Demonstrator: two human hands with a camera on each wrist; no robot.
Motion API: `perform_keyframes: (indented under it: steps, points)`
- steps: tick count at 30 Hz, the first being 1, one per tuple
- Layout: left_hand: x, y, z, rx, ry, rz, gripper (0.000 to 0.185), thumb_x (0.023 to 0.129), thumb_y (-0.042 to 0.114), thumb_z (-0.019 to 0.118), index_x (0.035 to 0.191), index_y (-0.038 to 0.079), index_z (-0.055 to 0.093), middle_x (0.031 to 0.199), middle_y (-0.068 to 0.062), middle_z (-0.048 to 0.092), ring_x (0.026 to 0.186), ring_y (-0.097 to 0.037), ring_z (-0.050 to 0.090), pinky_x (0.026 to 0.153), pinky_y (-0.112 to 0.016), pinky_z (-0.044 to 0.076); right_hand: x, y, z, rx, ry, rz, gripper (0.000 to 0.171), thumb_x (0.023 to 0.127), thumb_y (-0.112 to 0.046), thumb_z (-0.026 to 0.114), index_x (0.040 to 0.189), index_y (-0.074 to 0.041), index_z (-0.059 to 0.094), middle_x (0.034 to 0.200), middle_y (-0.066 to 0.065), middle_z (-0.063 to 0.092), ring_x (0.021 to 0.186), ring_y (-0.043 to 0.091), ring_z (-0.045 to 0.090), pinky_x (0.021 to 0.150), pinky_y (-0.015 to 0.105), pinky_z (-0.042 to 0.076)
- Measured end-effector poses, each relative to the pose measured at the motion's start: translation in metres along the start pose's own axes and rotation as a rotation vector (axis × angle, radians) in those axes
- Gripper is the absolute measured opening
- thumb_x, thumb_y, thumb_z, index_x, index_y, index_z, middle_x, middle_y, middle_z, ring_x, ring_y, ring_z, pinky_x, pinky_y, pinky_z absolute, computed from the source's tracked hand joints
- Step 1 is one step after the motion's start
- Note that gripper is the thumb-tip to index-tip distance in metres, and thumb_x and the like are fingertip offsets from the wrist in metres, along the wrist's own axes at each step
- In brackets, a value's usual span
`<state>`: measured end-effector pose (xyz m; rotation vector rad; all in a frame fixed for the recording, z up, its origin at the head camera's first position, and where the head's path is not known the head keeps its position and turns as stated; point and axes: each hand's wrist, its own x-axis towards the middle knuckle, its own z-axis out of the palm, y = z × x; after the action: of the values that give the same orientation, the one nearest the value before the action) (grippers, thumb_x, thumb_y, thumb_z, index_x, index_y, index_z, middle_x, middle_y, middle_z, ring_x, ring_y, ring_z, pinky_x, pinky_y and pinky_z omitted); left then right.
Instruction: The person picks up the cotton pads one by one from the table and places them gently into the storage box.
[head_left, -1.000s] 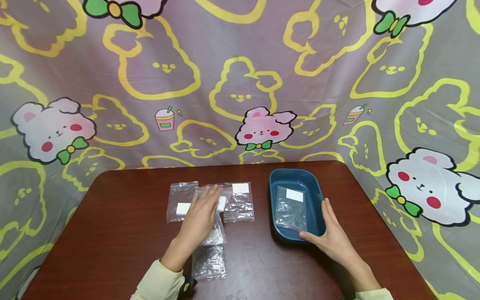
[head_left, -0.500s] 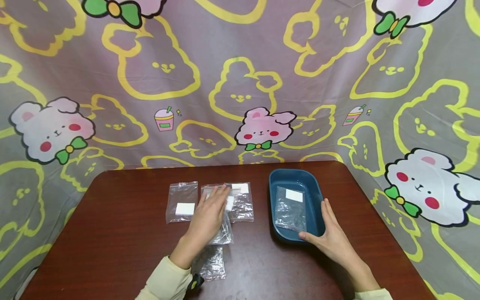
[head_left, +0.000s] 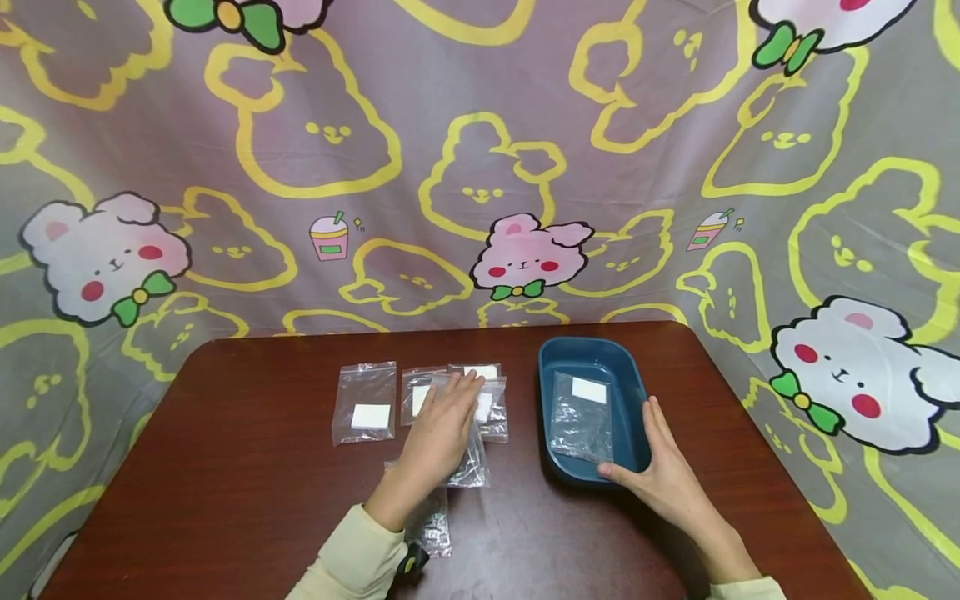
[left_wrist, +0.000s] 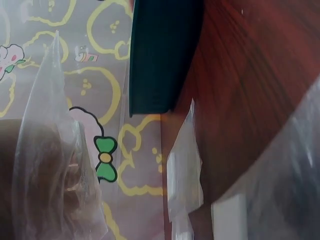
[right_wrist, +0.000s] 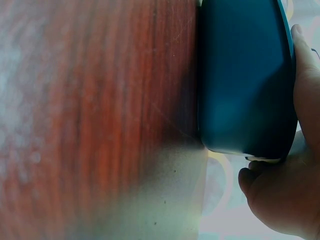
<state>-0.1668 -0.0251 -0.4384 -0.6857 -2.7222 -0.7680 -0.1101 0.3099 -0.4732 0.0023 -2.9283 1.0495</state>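
Though beneath left fingers (head_left: 461, 396), bag (head_left: 472, 463) visible

No text, number or brand can be read in any view. On the clear bags there are only white labels: one low on the leftmost bag (head_left: 365, 383), toward the far edge of the bench (head_left: 225, 467), one on the upper part of the bag inside the blue tray (head_left: 600, 354), and three more labels (head_left: 483, 407) on the bags grouped between these two.
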Motion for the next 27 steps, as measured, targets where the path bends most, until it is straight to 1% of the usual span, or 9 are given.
perform_keyframes:
  steps: [10, 17, 22, 27]
  points:
    - [0.011, 0.016, 0.012, -0.008, -0.046, 0.027, 0.04, 0.106, 0.018, 0.05, 0.145, 0.008, 0.053, 0.15, -0.01, 0.049, 0.139, -0.035, 0.044, 0.117, -0.06, 0.022, 0.0, 0.0, -0.001, -0.004, 0.004, -0.002, 0.129, 0.077, -0.052, 0.085, 0.16, 0.0, 0.0, 0.167, 0.021, -0.003, 0.147, 0.049, 0.016, 0.108, 0.072, 0.027]
    - [0.018, 0.026, 0.022, 0.029, -0.071, 0.056, 0.039, 0.107, 0.019, 0.048, 0.144, 0.009, 0.054, 0.151, -0.008, 0.049, 0.139, -0.033, 0.045, 0.116, -0.059, 0.027, 0.001, 0.0, -0.001, -0.009, 0.004, 0.004, 0.129, 0.077, -0.052, 0.085, 0.16, 0.0, 0.0, 0.167, 0.021, -0.002, 0.147, 0.05, 0.016, 0.108, 0.072, 0.027]
    - [0.025, 0.037, 0.026, 0.012, -0.095, 0.055, 0.04, 0.108, 0.02, 0.045, 0.145, 0.009, 0.054, 0.152, -0.008, 0.047, 0.14, -0.033, 0.042, 0.117, -0.057, 0.027, 0.0, 0.0, -0.001, -0.015, -0.001, 0.016, 0.13, 0.077, -0.052, 0.084, 0.16, 0.0, 0.0, 0.166, 0.023, -0.002, 0.147, 0.05, 0.015, 0.108, 0.073, 0.026]
    - [0.033, 0.048, 0.03, 0.018, -0.114, 0.072, 0.041, 0.109, 0.022, 0.042, 0.147, 0.01, 0.052, 0.153, -0.008, 0.047, 0.142, -0.032, 0.041, 0.117, -0.056, 0.026, 0.001, 0.0, 0.001, -0.013, 0.009, 0.006, 0.13, 0.076, -0.052, 0.085, 0.16, 0.001, 0.001, 0.166, 0.024, -0.001, 0.147, 0.05, 0.015, 0.108, 0.072, 0.026]
